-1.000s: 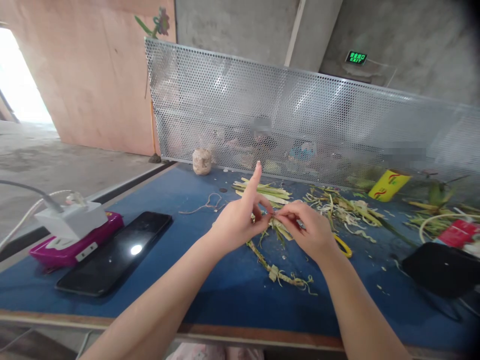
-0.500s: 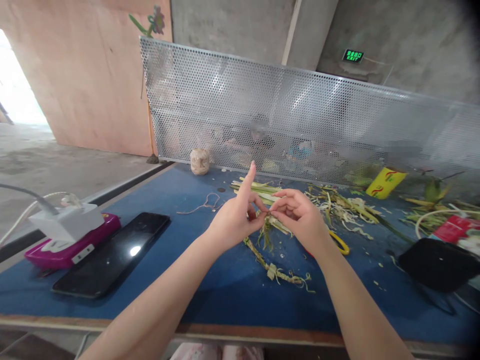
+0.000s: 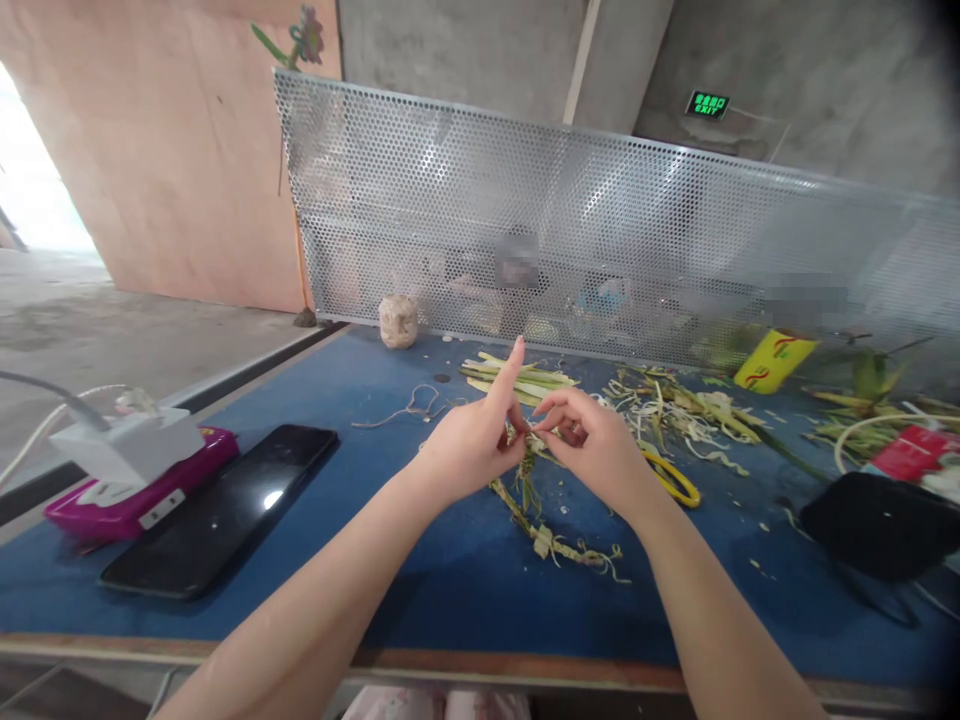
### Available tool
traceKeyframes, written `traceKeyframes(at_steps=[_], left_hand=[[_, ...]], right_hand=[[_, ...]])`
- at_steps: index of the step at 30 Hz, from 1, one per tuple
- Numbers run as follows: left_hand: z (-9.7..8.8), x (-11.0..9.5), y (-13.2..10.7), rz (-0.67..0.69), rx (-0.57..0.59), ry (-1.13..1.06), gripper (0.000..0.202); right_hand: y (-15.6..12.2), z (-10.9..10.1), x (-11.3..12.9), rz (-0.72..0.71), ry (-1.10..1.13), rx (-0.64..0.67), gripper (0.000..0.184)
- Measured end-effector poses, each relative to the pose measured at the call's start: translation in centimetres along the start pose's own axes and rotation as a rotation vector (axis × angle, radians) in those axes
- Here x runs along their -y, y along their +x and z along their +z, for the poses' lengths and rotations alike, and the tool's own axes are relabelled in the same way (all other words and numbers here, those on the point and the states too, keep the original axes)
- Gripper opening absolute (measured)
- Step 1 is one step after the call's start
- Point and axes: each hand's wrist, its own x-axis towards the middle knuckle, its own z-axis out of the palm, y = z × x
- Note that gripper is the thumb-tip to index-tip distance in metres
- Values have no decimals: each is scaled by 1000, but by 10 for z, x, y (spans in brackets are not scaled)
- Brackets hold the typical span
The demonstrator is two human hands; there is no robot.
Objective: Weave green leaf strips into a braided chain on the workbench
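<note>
My left hand (image 3: 480, 435) has thumb and a finger pinched together, with another finger pointing up. Facing it, my right hand (image 3: 589, 440) pinches at the same spot with thumb and forefinger. Between the fingertips is the end of a greenish plant strand (image 3: 528, 475), which hangs down below them; its pinched tip is mostly hidden. Under the hands, a braided plant cord (image 3: 544, 540) with curling loose ends lies curved on the blue table (image 3: 405, 590). Whether the hanging strand joins this cord, I cannot tell. Yellow-handled scissors (image 3: 679, 485) lie partly behind my right wrist.
Pale green stalks (image 3: 525, 378) and shredded plant fibres (image 3: 682, 410) lie behind the hands. At left are a black phone (image 3: 225, 515) and a purple power strip (image 3: 142, 500) with a white plug. A perforated metal screen (image 3: 465, 190) borders the back; a black object (image 3: 877, 525) sits right.
Both hands have shifted slightly, and my left raised finger tilts further right. The fingertips stay pinched together, and more of the hanging strand shows below them. The cord on the table lies as before.
</note>
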Motion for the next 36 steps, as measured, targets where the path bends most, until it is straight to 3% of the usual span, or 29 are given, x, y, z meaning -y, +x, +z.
traceKeyframes(at_steps=[6, 17, 30, 36], left_hand=[[-2, -2, 1, -30, 55, -17, 91], [-6, -2, 0, -44, 112, -216, 95], [-5, -3, 0, 20, 88, -94, 85], [-7, -2, 0, 10, 95, -35, 79]], right_hand=[[-1, -3, 3, 22, -17, 75, 25], [-1, -10, 5, 3, 145, 189, 21], [2, -8, -6, 5, 68, 276, 18], [3, -9, -4, 0, -1, 223, 17]])
